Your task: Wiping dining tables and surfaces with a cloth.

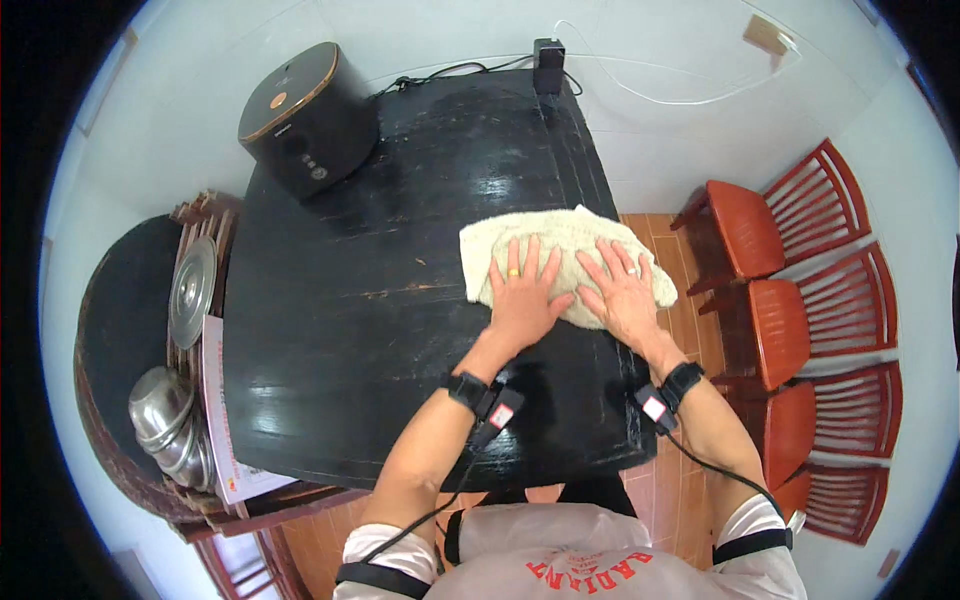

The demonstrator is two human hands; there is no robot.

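Note:
A pale yellow cloth [484, 247] lies spread on the black tabletop [337, 315], and its right end reaches past the table's right edge. My left hand [523, 296] rests flat on the cloth's left half with fingers spread and a gold-coloured ring on one finger. Beside it, my right hand [622, 296] is pressed flat on the right half, fingers apart, also wearing a ring. Neither hand is closed on the cloth. The palms hide part of it. Each wrist has a black strap with a cabled device.
A black rounded appliance [315, 127] stands at the back left. Near the back edge is a black power adapter [549, 66] with cables. Metal bowls [169, 420], a round lid [193, 292] and a flat box [221, 420] lie left. Red wooden chairs [784, 330] line the right.

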